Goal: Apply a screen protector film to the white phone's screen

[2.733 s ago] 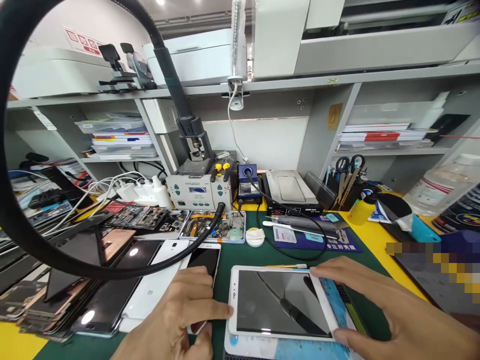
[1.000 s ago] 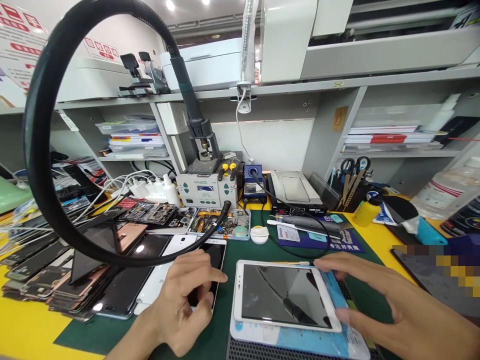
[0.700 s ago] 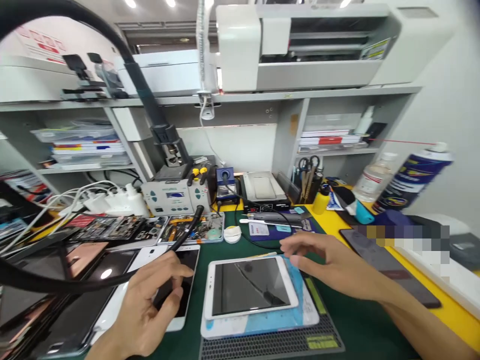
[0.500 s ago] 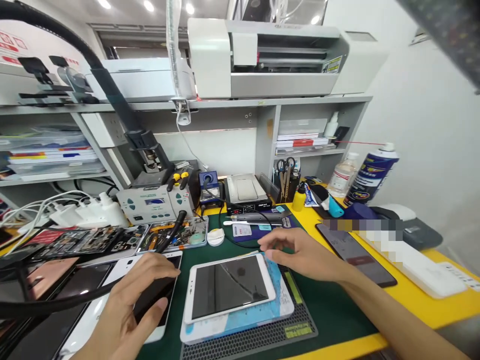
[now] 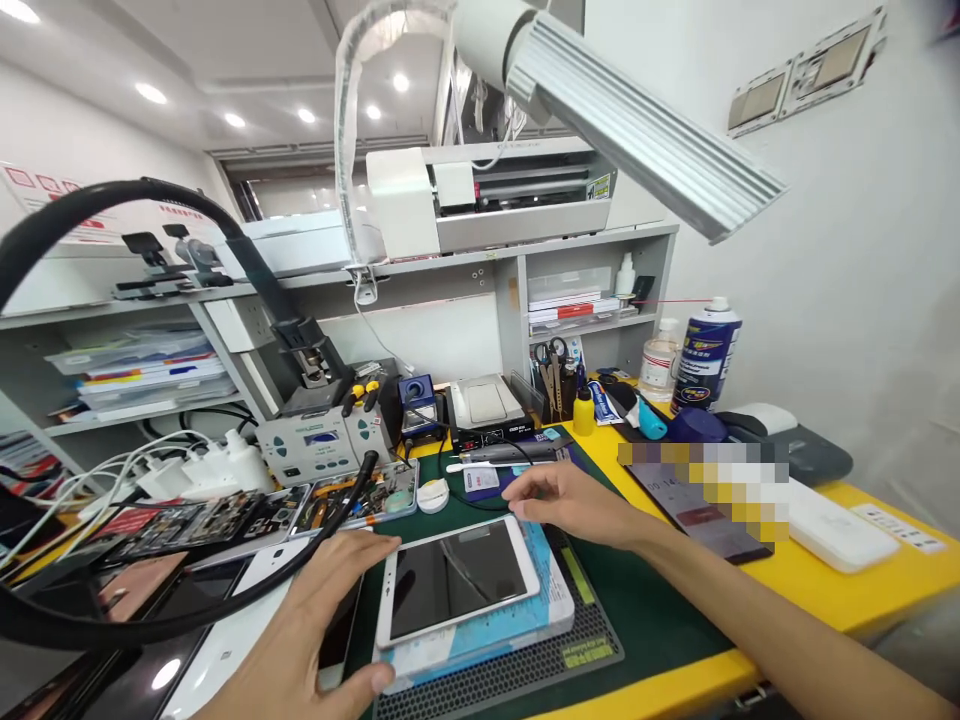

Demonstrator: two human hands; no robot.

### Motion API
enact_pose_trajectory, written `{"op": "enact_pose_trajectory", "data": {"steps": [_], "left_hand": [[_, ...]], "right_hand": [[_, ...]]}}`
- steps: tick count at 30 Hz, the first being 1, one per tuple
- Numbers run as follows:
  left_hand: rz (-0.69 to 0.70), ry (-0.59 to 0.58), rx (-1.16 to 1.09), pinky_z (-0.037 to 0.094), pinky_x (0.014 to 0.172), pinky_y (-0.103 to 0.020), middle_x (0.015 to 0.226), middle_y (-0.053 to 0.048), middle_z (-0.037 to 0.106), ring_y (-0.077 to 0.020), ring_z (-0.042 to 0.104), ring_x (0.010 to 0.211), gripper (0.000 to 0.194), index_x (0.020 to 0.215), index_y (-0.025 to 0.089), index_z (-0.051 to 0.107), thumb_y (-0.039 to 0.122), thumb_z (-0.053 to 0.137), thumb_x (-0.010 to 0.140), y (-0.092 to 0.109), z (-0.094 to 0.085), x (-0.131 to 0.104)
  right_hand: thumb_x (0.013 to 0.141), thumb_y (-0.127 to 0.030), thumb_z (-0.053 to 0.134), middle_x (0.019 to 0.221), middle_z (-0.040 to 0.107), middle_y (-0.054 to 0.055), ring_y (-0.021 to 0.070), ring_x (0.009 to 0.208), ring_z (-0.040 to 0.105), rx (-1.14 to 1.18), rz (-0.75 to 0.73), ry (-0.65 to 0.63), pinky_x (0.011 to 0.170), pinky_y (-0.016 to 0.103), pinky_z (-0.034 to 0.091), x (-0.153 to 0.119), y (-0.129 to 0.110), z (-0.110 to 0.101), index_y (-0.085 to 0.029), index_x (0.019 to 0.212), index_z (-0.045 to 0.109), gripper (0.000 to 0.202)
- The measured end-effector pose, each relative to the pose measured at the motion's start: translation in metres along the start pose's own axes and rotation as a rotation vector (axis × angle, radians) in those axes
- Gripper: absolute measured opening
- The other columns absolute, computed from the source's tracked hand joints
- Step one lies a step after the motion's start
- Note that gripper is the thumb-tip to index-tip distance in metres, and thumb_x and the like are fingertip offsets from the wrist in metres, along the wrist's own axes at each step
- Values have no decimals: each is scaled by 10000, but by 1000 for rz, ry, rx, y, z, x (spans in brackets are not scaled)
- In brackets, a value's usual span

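A white tablet (image 5: 459, 580) with a dark screen lies face up, slightly askew, on a blue-and-white flat pad (image 5: 556, 595). Under that is a grey honeycomb-patterned mat (image 5: 517, 682). My left hand (image 5: 311, 620) is at the tablet's left edge, thumb and fingers spread, holding nothing; whether the fingertips touch the edge I cannot tell. Partly behind this hand lies a white phone (image 5: 335, 650) with a dark screen. By the tablet's far right corner, my right hand (image 5: 570, 503) hovers with loosely bent fingers and nothing visible in them.
Phones and a tray of parts (image 5: 360, 500) fill the left side, crossed by a black hose (image 5: 247, 605). A soldering station (image 5: 322, 445) stands behind. A dark phone (image 5: 690, 510), white power bank (image 5: 840, 530) and spray can (image 5: 705, 355) are right. A lamp (image 5: 645, 120) hangs overhead.
My left hand has moved right, from over the white phone to the tablet's left edge. My right hand stays by the far corner. The view has tilted up, bringing in the lamp.
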State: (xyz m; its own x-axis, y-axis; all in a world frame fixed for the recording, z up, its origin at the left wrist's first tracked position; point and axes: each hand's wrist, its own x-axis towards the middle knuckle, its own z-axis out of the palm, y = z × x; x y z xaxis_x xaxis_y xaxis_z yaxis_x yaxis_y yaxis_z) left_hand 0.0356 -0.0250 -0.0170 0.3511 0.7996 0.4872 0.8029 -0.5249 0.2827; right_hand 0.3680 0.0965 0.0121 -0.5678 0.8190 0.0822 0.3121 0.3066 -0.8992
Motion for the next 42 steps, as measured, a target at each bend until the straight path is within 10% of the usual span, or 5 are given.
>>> {"op": "enact_pose_trajectory", "data": {"steps": [9, 13, 21, 42], "left_hand": [[280, -52, 22, 494, 1001, -415, 1212, -94, 703, -300, 652, 1131, 618, 1424, 282, 497, 593, 552, 893, -19, -10, 33], [302, -50, 80, 492, 1034, -371, 1170, -13, 732, -233, 679, 1130, 436, 1423, 368, 497, 306, 383, 1007, -38, 0, 35], [291, 21, 127, 556, 1005, -374, 1177, 6, 744, -247, 708, 1094, 426, 1410, 371, 525, 318, 416, 1002, -63, 21, 21], [197, -8, 146, 513, 1081, -541, 1397, -38, 614, -344, 484, 1391, 406, 1300, 413, 648, 261, 647, 924, -29, 2, 8]], "right_hand": [[895, -342, 704, 943, 741, 66, 220, 885, 653, 1, -13, 24, 777, 311, 485, -1, -1, 5, -167, 1003, 784, 221], [899, -347, 707, 933, 740, 60, 216, 878, 653, 8, 14, 33, 761, 300, 483, 1, 2, 7, -179, 996, 792, 211], [896, -369, 722, 845, 701, 35, 179, 785, 604, 54, 82, 34, 694, 275, 451, 5, 4, 11, -183, 986, 778, 214], [799, -502, 794, 779, 729, 74, 250, 723, 654, 63, 162, 112, 622, 332, 506, 3, 7, 9, -248, 966, 816, 305]]}}
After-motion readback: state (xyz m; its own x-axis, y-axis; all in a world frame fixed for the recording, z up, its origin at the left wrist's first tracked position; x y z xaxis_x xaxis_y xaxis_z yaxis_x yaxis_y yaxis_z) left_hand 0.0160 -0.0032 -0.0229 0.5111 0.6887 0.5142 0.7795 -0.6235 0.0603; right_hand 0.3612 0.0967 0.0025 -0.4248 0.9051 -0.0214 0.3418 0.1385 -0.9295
